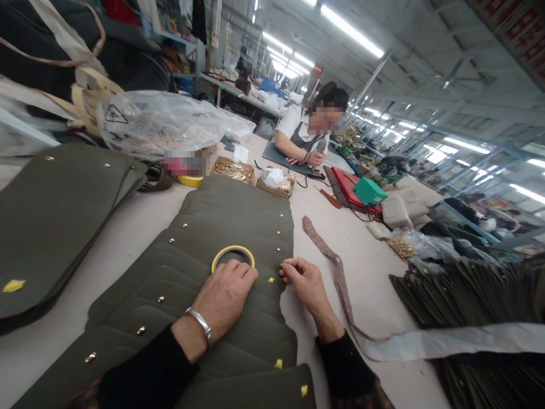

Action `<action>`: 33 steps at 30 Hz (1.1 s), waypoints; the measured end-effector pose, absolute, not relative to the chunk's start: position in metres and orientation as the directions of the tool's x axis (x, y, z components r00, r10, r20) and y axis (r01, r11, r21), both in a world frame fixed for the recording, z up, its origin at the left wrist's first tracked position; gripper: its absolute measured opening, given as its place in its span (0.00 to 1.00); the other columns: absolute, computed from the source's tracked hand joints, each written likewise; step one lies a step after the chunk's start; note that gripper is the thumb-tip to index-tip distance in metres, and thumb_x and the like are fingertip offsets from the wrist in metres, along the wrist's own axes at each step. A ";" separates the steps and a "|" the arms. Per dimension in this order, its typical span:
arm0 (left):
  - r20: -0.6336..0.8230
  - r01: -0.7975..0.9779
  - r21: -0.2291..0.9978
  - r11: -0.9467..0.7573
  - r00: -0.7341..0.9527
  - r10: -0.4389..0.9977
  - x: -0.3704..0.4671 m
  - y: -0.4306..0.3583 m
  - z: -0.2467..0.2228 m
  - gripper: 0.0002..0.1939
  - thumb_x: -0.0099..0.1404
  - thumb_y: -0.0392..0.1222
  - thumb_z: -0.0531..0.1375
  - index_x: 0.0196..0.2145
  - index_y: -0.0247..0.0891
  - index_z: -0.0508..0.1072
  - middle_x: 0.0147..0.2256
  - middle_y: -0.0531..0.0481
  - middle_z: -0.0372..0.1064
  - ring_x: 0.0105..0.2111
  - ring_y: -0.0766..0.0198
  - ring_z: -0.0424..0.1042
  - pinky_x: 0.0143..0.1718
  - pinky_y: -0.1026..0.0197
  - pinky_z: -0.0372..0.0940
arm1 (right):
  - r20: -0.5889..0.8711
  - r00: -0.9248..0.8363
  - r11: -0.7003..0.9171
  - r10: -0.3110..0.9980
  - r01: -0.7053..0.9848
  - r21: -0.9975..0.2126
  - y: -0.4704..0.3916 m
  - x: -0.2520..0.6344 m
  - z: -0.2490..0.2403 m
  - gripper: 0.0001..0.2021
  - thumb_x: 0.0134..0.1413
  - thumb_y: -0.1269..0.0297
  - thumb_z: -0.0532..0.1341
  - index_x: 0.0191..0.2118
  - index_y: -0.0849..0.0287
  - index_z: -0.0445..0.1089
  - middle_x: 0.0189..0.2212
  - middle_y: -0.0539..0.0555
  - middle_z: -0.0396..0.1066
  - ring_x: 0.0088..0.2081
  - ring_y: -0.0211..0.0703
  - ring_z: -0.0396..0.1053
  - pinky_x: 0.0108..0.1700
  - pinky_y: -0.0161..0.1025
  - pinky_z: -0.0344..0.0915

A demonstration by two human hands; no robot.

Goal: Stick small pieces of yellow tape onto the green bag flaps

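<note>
Overlapping dark olive panels (230, 216) lie in a row down the table before me, with gold metal studs along their edges. My left hand (227, 295), wearing a silver bangle, rests on them with its fingers curled over the near side of a roll of yellow tape (233, 249). At the panels' right edge, my right hand (305, 282) pinches a tiny piece of yellow tape (281, 265) between thumb and forefinger. Small yellow tape pieces stick to other panels nearby, one (271, 280) just below the right fingertips and another (279, 363) further down.
At left lies another stack of olive panels (63, 216). Boxes of gold hardware (233, 170) stand beyond the row. A co-worker (298, 130) leans over the far table end. On the right are a brown strip (326, 247), a green box (369, 191) and bundled dark pieces (468, 289).
</note>
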State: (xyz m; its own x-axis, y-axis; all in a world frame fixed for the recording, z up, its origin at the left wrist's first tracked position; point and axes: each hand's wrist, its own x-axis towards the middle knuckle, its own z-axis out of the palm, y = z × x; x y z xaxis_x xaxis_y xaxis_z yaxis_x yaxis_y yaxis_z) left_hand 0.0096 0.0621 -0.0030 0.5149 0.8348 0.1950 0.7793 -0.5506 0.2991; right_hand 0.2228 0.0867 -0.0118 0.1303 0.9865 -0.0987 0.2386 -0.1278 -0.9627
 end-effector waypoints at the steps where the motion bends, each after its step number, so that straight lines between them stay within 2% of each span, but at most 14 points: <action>1: 0.184 0.772 0.305 -0.557 0.526 0.830 0.010 0.061 -0.002 0.10 0.69 0.32 0.48 0.38 0.38 0.68 0.37 0.46 0.68 0.39 0.57 0.64 0.40 0.53 0.61 | -0.104 0.131 -0.134 0.986 0.249 -0.959 0.087 0.222 -0.012 0.14 0.44 0.56 0.67 0.31 0.64 0.74 0.24 0.53 0.74 0.26 0.38 0.72 0.30 0.34 0.69; 5: 0.169 0.722 0.350 -0.597 0.578 0.798 0.009 0.055 0.001 0.10 0.70 0.33 0.47 0.36 0.39 0.67 0.34 0.49 0.67 0.35 0.58 0.63 0.38 0.54 0.59 | -0.180 0.093 -0.199 0.979 0.268 -0.943 0.087 0.224 -0.005 0.13 0.44 0.57 0.65 0.30 0.64 0.73 0.21 0.51 0.72 0.22 0.35 0.68 0.26 0.32 0.65; 9: 0.183 0.707 0.361 -0.608 0.585 0.790 0.008 0.054 0.000 0.09 0.69 0.33 0.49 0.35 0.39 0.67 0.34 0.49 0.66 0.34 0.58 0.62 0.36 0.55 0.58 | -0.284 -0.026 -0.254 0.958 0.374 -0.892 0.082 0.229 -0.001 0.11 0.47 0.59 0.63 0.30 0.64 0.72 0.16 0.47 0.68 0.17 0.32 0.61 0.21 0.30 0.57; 15: 0.191 0.708 0.357 -0.609 0.583 0.790 0.008 0.055 -0.004 0.09 0.70 0.33 0.49 0.36 0.39 0.67 0.34 0.49 0.67 0.35 0.59 0.63 0.36 0.56 0.57 | -0.125 -0.099 -0.023 0.987 0.690 -0.724 0.076 0.220 0.003 0.08 0.50 0.66 0.59 0.28 0.61 0.75 0.22 0.50 0.73 0.26 0.38 0.68 0.29 0.32 0.60; 19: 0.177 0.716 0.353 -0.602 0.581 0.794 0.008 0.055 -0.004 0.09 0.70 0.34 0.49 0.36 0.39 0.67 0.35 0.49 0.67 0.34 0.59 0.63 0.36 0.55 0.58 | -0.081 -0.167 0.085 0.983 0.795 -0.601 0.076 0.212 0.008 0.09 0.52 0.70 0.57 0.28 0.59 0.75 0.26 0.50 0.76 0.29 0.39 0.71 0.32 0.33 0.61; 22: 0.177 0.718 0.354 -0.599 0.578 0.797 0.008 0.056 -0.003 0.09 0.69 0.34 0.48 0.36 0.39 0.67 0.34 0.49 0.67 0.35 0.58 0.63 0.36 0.55 0.58 | -0.059 -0.231 0.167 0.971 0.838 -0.520 0.079 0.211 0.011 0.09 0.54 0.71 0.57 0.30 0.58 0.75 0.26 0.50 0.75 0.29 0.38 0.71 0.33 0.33 0.60; 24: 0.184 0.717 0.357 -0.599 0.574 0.798 0.008 0.056 -0.003 0.09 0.69 0.33 0.49 0.36 0.39 0.67 0.34 0.49 0.67 0.35 0.59 0.63 0.36 0.55 0.58 | -0.063 -0.262 0.202 0.963 0.859 -0.470 0.080 0.213 0.011 0.08 0.55 0.70 0.58 0.37 0.57 0.75 0.26 0.49 0.75 0.28 0.39 0.70 0.32 0.33 0.61; 27: 0.198 0.709 0.373 -0.598 0.569 0.798 0.008 0.055 -0.002 0.08 0.69 0.33 0.49 0.36 0.39 0.67 0.34 0.49 0.67 0.35 0.59 0.63 0.36 0.56 0.58 | -0.016 -0.250 0.217 0.968 0.869 -0.445 0.080 0.222 0.011 0.14 0.56 0.67 0.61 0.48 0.56 0.70 0.23 0.47 0.72 0.25 0.39 0.69 0.31 0.34 0.61; 30: 0.204 0.703 0.385 -0.598 0.567 0.798 0.007 0.054 -0.001 0.09 0.69 0.33 0.49 0.36 0.39 0.67 0.34 0.49 0.67 0.35 0.59 0.63 0.37 0.56 0.58 | 0.120 -0.327 0.346 0.937 0.835 -0.427 0.075 0.232 0.011 0.06 0.59 0.68 0.59 0.41 0.58 0.71 0.29 0.50 0.73 0.31 0.39 0.70 0.37 0.34 0.64; 33: 0.195 0.712 0.379 -0.592 0.563 0.803 0.007 0.054 -0.001 0.09 0.69 0.32 0.49 0.36 0.39 0.67 0.34 0.49 0.67 0.35 0.58 0.63 0.36 0.55 0.58 | 0.129 -0.525 0.538 0.841 0.793 -0.284 0.072 0.235 0.013 0.08 0.61 0.72 0.55 0.36 0.60 0.72 0.33 0.54 0.72 0.36 0.41 0.70 0.41 0.36 0.65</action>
State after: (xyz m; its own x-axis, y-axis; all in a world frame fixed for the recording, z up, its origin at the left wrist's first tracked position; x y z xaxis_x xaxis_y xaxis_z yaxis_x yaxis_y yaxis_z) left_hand 0.0071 0.0544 -0.0011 0.5635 0.8028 0.1949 0.7118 -0.5915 0.3787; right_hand 0.2347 0.0715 0.0128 -0.5249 0.8413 0.1289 0.7935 0.5385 -0.2836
